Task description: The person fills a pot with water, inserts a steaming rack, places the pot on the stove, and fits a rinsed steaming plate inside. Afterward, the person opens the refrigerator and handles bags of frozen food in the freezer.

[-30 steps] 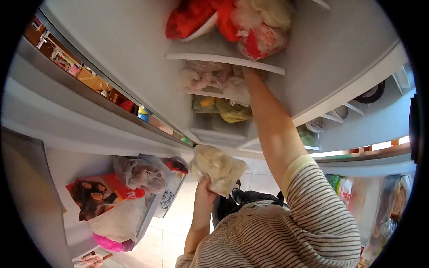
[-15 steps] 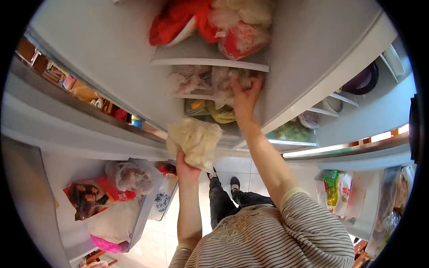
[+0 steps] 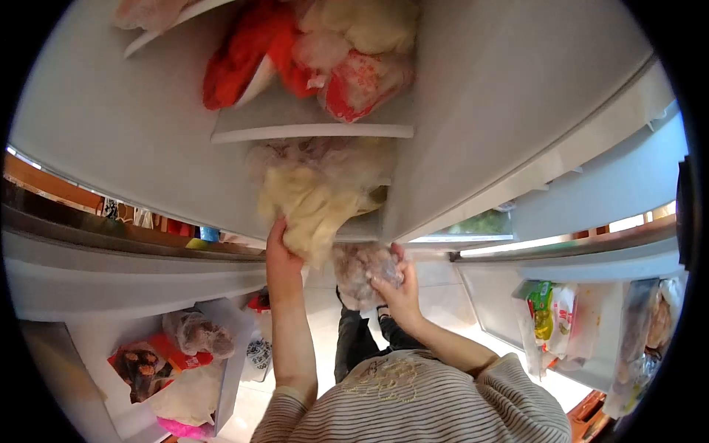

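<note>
My left hand [image 3: 284, 252] is closed on a clear bag of pale yellowish food [image 3: 312, 210], held up in front of the lower freezer shelf [image 3: 317, 131]. Lower and to the right, my right hand [image 3: 401, 284] grips a clear bag of pinkish-brown lumps [image 3: 362, 273], outside the compartment. Behind the pale bag, other clear bags [image 3: 347, 159] lie in the space under the shelf edge, partly hidden. On the shelf above sit a red bag [image 3: 251, 55] and a red-and-clear bag [image 3: 362, 81].
At the lower left, an open door bin holds a red food packet [image 3: 151, 365] and a bagged brown item [image 3: 198, 332]. The right door bin holds a green-yellow packet [image 3: 541, 314]. Greens [image 3: 480, 224] show in the right compartment. Tiled floor [image 3: 436, 299] lies below.
My right hand has come out of the lower compartment with the bag of pinkish-brown lumps. My left hand has moved the pale bag up to the compartment opening. The view has shifted.
</note>
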The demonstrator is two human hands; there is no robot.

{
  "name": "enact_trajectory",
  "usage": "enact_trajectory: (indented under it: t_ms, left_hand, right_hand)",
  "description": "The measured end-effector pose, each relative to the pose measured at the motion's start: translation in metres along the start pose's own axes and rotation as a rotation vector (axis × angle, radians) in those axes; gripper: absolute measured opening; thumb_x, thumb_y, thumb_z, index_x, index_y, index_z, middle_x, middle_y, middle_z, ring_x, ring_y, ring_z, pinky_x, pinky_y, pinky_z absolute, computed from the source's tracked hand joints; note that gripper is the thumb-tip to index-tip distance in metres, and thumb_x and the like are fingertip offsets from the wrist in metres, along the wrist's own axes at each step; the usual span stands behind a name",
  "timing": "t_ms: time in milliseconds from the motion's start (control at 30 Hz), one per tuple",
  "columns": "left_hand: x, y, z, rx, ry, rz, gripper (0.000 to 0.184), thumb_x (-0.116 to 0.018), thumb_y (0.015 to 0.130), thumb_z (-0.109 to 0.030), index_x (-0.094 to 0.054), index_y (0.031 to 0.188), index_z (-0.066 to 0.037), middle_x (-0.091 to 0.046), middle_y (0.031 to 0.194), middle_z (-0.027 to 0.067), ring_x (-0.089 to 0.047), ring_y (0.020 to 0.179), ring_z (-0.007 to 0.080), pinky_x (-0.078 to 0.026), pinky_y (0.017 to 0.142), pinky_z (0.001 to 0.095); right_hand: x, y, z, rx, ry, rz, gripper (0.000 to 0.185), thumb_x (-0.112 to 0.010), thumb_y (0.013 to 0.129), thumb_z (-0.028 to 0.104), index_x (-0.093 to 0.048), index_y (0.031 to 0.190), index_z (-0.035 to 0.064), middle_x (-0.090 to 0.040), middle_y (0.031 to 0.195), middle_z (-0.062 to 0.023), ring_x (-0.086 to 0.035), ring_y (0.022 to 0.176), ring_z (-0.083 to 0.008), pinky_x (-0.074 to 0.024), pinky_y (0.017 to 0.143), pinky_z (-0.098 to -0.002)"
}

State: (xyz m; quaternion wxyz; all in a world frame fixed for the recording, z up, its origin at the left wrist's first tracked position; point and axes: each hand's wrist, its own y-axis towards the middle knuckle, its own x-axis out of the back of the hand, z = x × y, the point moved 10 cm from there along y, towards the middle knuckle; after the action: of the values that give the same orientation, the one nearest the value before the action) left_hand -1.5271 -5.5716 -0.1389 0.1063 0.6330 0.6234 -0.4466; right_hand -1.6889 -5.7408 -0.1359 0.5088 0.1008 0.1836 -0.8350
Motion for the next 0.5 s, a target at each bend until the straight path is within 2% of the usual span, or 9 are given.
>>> enact_trajectory:
  t_ms: [67,100,133,167,200,233,267,300,500]
  left_hand:
    - [-0.022,0.043,0.012,0.071,0.045,0.072,0.041,-0.058,0.085,-0.021,-0.048,0.120,-0.001,-0.056,0.114,0.0121,-0.055,0.105,0.0235,-0.048,0.086,0.0346]
    - [-0.046,0.055,0.010,0.052,0.084,0.134,0.040,-0.060,0.084,-0.020,-0.050,0.118,-0.002,-0.056,0.113,0.0111,-0.055,0.104,0.0226,-0.048,0.085,0.0340]
    - [-0.075,0.064,0.009,0.029,0.122,0.199,0.039,-0.062,0.082,-0.018,-0.051,0.117,-0.003,-0.057,0.111,0.0101,-0.055,0.102,0.0218,-0.048,0.083,0.0333]
    - [-0.102,0.072,0.009,0.005,0.157,0.264,0.038,-0.064,0.081,-0.017,-0.053,0.115,-0.004,-0.058,0.109,0.0092,-0.056,0.101,0.0209,-0.048,0.082,0.0326]
    - [-0.115,0.086,0.011,-0.004,0.123,0.215,0.038,-0.064,0.081,-0.019,-0.052,0.115,-0.006,-0.058,0.106,0.0064,-0.056,0.096,0.0184,-0.047,0.078,0.0307]
    - [-0.127,0.099,0.013,-0.013,0.089,0.165,0.038,-0.064,0.081,-0.022,-0.052,0.114,-0.008,-0.058,0.102,0.0037,-0.056,0.091,0.0159,-0.047,0.073,0.0288]
    - [-0.133,0.108,0.017,-0.014,0.062,0.111,0.038,-0.064,0.081,-0.024,-0.051,0.114,-0.010,-0.058,0.098,0.0010,-0.056,0.086,0.0134,-0.046,0.069,0.0269]
    - [-0.138,0.115,0.020,-0.017,0.034,0.057,0.038,-0.064,0.081,-0.026,-0.051,0.114,-0.012,-0.058,0.094,-0.0018,-0.056,0.082,0.0108,-0.046,0.064,0.0249]
    - [-0.221,0.154,0.022,-0.092,-0.020,0.089,0.036,-0.062,0.082,-0.027,-0.051,0.114,-0.011,-0.057,0.099,0.0001,-0.055,0.086,0.0128,-0.046,0.067,0.0273]
  right_hand:
    - [0.017,-0.010,-0.030,-0.164,0.067,0.026,0.032,-0.062,0.078,-0.004,-0.036,0.093,0.0060,-0.032,0.135,-0.0145,-0.046,0.114,-0.0216,-0.0438,0.091,-0.0337]
    - [0.020,-0.012,-0.019,-0.002,0.012,0.017,0.032,-0.062,0.078,-0.004,-0.036,0.093,0.0058,-0.033,0.134,-0.0136,-0.049,0.110,-0.0212,-0.0458,0.089,-0.0338]
    - [0.023,-0.018,-0.031,-0.182,0.000,0.044,0.031,-0.062,0.078,-0.005,-0.036,0.093,0.0056,-0.031,0.136,-0.0139,-0.047,0.112,-0.0214,-0.0451,0.090,-0.0343]
    - [0.023,-0.020,-0.023,-0.134,-0.011,0.051,0.031,-0.062,0.078,-0.005,-0.036,0.092,0.0056,-0.030,0.136,-0.0141,-0.045,0.114,-0.0214,-0.0448,0.091,-0.0343]
    - [0.021,-0.022,-0.018,-0.086,-0.023,0.061,0.031,-0.062,0.078,-0.005,-0.037,0.092,0.0055,-0.029,0.137,-0.0143,-0.044,0.116,-0.0215,-0.0445,0.091,-0.0342]
    - [0.019,-0.022,-0.020,-0.054,-0.021,0.104,0.034,-0.066,0.078,0.000,-0.036,0.092,0.0072,-0.028,0.139,-0.0166,-0.029,0.127,-0.0229,-0.0308,0.101,-0.0351]
    - [0.020,-0.026,-0.022,-0.075,-0.018,0.116,0.035,-0.067,0.077,0.000,-0.036,0.092,0.0077,-0.027,0.139,-0.0174,-0.025,0.129,-0.0242,-0.0254,0.104,-0.0363]
    - [0.016,-0.026,-0.014,-0.059,-0.052,0.127,0.035,-0.067,0.077,0.001,-0.036,0.091,0.0077,-0.027,0.140,-0.0186,-0.026,0.129,-0.0252,-0.0251,0.104,-0.0364]
    - [0.003,-0.015,-0.002,0.021,-0.100,0.177,0.035,-0.070,0.076,0.005,-0.038,0.088,0.0070,-0.027,0.138,-0.0235,-0.027,0.128,-0.0276,-0.0223,0.102,-0.0367]
